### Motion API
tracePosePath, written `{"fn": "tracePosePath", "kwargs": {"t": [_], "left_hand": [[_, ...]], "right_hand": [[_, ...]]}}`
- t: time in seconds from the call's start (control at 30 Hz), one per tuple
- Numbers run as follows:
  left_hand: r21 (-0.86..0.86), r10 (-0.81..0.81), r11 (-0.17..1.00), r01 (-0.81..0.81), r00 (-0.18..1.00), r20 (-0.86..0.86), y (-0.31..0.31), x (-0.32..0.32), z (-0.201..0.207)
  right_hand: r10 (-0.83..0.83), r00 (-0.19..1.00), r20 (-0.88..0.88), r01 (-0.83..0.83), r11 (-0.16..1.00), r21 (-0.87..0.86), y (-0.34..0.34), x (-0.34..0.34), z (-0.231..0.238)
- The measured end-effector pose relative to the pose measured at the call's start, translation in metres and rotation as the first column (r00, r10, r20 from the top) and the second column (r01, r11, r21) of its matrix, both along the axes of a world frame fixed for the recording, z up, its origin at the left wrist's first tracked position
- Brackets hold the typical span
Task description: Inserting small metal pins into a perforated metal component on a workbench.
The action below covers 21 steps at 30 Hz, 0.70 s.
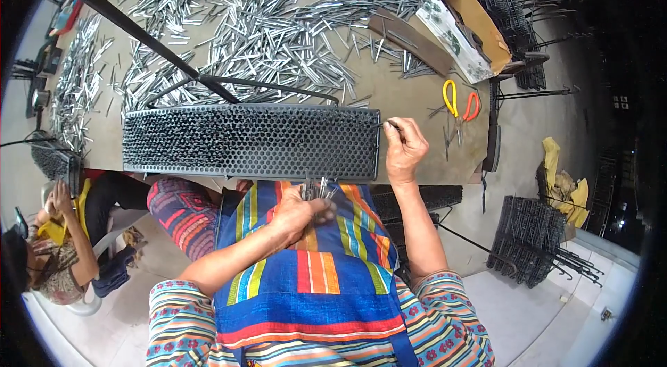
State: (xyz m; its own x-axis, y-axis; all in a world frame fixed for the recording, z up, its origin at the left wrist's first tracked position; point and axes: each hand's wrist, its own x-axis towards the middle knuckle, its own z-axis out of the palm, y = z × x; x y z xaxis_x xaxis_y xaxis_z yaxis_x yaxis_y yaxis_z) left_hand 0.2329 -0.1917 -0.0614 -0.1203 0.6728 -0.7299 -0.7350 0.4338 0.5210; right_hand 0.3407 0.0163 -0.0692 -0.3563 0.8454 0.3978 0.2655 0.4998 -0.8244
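Note:
A long black perforated rack with rows of round holes lies across the near edge of the table, and a dark rod rises from it to the upper left. Its left part looks densely filled with small dark pieces; toward the lower right, bare holes show. My left hand, in front of the rack above my lap, is closed around a bunch of thin silver metal pins. At the rack's right end, my right hand pinches something small and dark, too small to name, against or close to the edge.
Loose metal pins are heaped over the table. Scissors with yellow and red handles lie right, below an open cardboard box. Stacked black racks stand lower right. Another person works at a rack on the left.

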Motion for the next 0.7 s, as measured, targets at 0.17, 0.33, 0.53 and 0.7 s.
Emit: {"fn": "tracePosePath", "kwargs": {"t": [0.17, 0.33, 0.53, 0.7], "left_hand": [[0.003, 0.082, 0.997, -0.082, 0.997, -0.004, 0.000, -0.003, -0.003], [0.013, 0.221, 0.975, -0.221, 0.974, -0.052, 0.014, -0.007, 0.008], [0.031, 0.037, 0.999, -0.032, 0.985, -0.167, 0.031, -0.002, 0.015], [0.036, 0.105, 0.994, -0.101, 0.986, -0.126, 0.027, -0.001, 0.015]], "right_hand": [[-0.010, 1.000, 0.013, 0.010, 1.000, -0.020, 0.000, 0.003, -0.006], [0.012, 0.975, -0.222, -0.110, 0.895, -0.433, -0.017, 0.007, 0.017], [0.092, 0.969, -0.228, -0.241, 0.535, -0.810, -0.064, 0.007, 0.012], [-0.111, 0.929, -0.352, -0.295, 0.348, -0.890, -0.082, 0.006, 0.000]]}}
